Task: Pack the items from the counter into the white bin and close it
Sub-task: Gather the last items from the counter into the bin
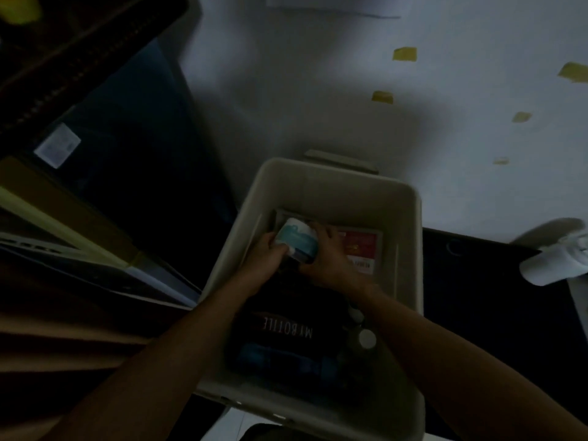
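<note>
The white bin (337, 189) stands open on the floor below me. Both my hands reach down into it. My left hand (265, 254) and my right hand (327, 259) together grip a white and teal roll-shaped pack (296, 238) near the bin's far left side. Under them lies a dark bag printed "MY BOTTLE" (288, 326). A red and white box (362, 249) lies flat at the far right of the bin. A small white cap (367, 338) and a blue item (283, 361) show near the bin's front. The scene is dim.
Dark shelving and stacked boxes (79, 218) fill the left side. The pale floor (350, 90) carries several yellow tape scraps (404, 54). A dark mat (477, 297) lies to the right of the bin, and a white object (556, 259) sits at the right edge.
</note>
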`<state>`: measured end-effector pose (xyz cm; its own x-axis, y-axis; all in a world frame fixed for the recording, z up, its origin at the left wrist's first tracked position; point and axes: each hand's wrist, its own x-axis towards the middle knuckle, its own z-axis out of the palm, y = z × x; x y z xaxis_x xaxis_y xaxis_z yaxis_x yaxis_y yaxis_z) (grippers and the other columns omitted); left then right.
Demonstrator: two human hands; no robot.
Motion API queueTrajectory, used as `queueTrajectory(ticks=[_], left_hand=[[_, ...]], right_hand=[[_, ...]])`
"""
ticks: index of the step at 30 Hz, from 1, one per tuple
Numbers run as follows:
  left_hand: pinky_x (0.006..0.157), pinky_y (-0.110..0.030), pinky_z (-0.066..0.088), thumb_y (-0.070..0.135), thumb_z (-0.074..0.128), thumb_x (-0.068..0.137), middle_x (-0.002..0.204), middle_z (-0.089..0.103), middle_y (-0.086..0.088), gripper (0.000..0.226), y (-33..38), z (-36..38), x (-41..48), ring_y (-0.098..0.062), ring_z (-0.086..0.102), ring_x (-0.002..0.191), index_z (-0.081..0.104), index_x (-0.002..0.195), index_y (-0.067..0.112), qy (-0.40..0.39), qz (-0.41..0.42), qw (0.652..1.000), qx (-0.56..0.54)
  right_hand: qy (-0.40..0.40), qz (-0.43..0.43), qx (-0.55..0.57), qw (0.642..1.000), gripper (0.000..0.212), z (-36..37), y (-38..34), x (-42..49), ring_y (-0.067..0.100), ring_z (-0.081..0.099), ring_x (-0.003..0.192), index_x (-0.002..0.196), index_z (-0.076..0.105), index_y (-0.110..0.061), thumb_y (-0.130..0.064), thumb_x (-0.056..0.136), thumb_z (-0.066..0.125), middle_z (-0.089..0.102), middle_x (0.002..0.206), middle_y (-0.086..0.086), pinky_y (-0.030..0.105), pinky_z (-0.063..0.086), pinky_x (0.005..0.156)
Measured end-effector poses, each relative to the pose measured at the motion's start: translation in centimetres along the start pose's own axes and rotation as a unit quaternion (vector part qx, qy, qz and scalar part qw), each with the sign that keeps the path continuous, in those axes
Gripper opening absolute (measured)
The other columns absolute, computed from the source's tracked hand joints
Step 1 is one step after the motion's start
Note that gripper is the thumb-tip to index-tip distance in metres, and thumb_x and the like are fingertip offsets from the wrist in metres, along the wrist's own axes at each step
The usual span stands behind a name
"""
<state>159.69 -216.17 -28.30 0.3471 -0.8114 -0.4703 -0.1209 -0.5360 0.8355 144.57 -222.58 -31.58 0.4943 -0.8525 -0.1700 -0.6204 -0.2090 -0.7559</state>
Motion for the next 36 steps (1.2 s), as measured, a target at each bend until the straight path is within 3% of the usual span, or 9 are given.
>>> queueTrajectory(ticks=[5,10,13,16,21,24,26,31,36], left_hand=[[0.095,-0.033,0.048,0.011,0.056,0.09,0.124,0.055,0.005,0.059,-0.2,0.7,0.5,-0.017,0.056,0.111,0.041,0.144,0.03,-0.014,0.041,0.999,-0.004],[0.079,-0.024,0.046,0.002,0.056,0.085,0.122,0.061,-0.005,0.054,-1.1,0.9,0.7,-0.019,0.059,0.105,0.047,0.136,0.017,0.006,0.053,0.998,0.024],[0.085,-0.029,0.048,0.007,0.057,0.086,0.124,0.063,-0.012,0.044,-1.6,0.7,0.8,-0.023,0.061,0.105,0.053,0.13,0.009,0.019,0.025,0.995,0.098],[0.082,-0.023,0.044,0.017,0.055,0.093,0.12,0.065,-0.005,0.023,-1.7,0.9,0.6,-0.012,0.059,0.103,0.061,0.116,0.021,0.009,0.067,0.992,0.107],[0.101,-0.034,0.046,0.016,0.06,0.089,0.131,0.057,-0.005,0.043,-2.8,0.9,0.3,-0.022,0.058,0.117,0.05,0.131,0.018,-0.035,0.091,0.985,0.143],[0.106,-0.04,0.041,0.027,0.054,0.089,0.146,0.037,-0.016,0.061,-3.6,0.7,0.2,-0.034,0.046,0.128,0.033,0.146,0.021,-0.038,0.068,0.943,0.323],[0.109,-0.04,0.034,0.028,0.051,0.089,0.151,0.028,-0.016,0.06,-3.9,0.7,-0.2,-0.036,0.035,0.134,0.034,0.146,0.021,-0.012,0.12,0.902,0.414],[0.11,-0.037,0.032,0.025,0.052,0.088,0.154,0.025,-0.013,0.056,-4.0,0.3,-0.3,-0.033,0.034,0.135,0.041,0.142,0.014,-0.016,0.214,0.852,0.477],[0.11,-0.04,0.03,0.031,0.05,0.09,0.156,0.022,-0.012,0.066,-4.8,-0.3,-0.4,-0.034,0.032,0.136,0.028,0.149,0.012,-0.034,0.228,0.817,0.528]], right_hand=[[0.03,0.024,0.0,0.999,0.102,2.0,-0.4,-0.1,0.034,0.032,0.131,0.148,0.023,-0.026,-0.046,0.067,0.081,0.022,0.145,0.013,0.035,0.035,0.104],[0.005,0.019,-0.016,1.0,0.102,2.0,0.0,-0.7,0.035,0.037,0.128,0.149,0.023,-0.026,-0.045,0.068,0.083,0.022,0.142,0.01,0.032,0.036,0.102],[-0.02,-0.021,-0.036,0.999,0.098,1.7,-0.3,-0.8,0.033,0.037,0.133,0.15,0.027,-0.019,-0.034,0.071,0.083,0.025,0.147,0.011,0.033,0.037,0.107],[-0.038,-0.043,-0.057,0.997,0.091,1.6,-0.5,-0.7,0.031,0.039,0.134,0.149,0.032,-0.011,-0.025,0.074,0.082,0.029,0.149,0.013,0.032,0.036,0.108],[-0.063,-0.035,-0.064,0.995,0.078,1.6,0.1,-1.0,0.029,0.041,0.136,0.147,0.036,-0.008,-0.016,0.081,0.077,0.035,0.152,0.011,0.028,0.033,0.108],[-0.071,-0.061,-0.096,0.991,0.071,1.7,0.2,-1.2,0.03,0.036,0.139,0.146,0.04,-0.009,-0.017,0.084,0.074,0.028,0.157,0.013,0.026,0.029,0.111],[-0.085,-0.07,-0.116,0.987,0.068,1.8,0.0,-1.4,0.031,0.031,0.143,0.147,0.04,-0.014,-0.019,0.087,0.071,0.018,0.161,0.014,0.03,0.028,0.114],[-0.088,-0.09,-0.167,0.978,0.07,2.2,0.2,-2.8,0.032,0.028,0.144,0.153,0.029,-0.02,-0.016,0.091,0.062,0.005,0.164,0.011,0.038,0.036,0.113],[-0.08,-0.07,-0.204,0.973,0.072,3.3,0.4,-4.8,0.036,0.047,0.127,0.154,0.021,-0.019,-0.024,0.092,0.057,0.011,0.16,0.012,0.043,0.049,0.099]])
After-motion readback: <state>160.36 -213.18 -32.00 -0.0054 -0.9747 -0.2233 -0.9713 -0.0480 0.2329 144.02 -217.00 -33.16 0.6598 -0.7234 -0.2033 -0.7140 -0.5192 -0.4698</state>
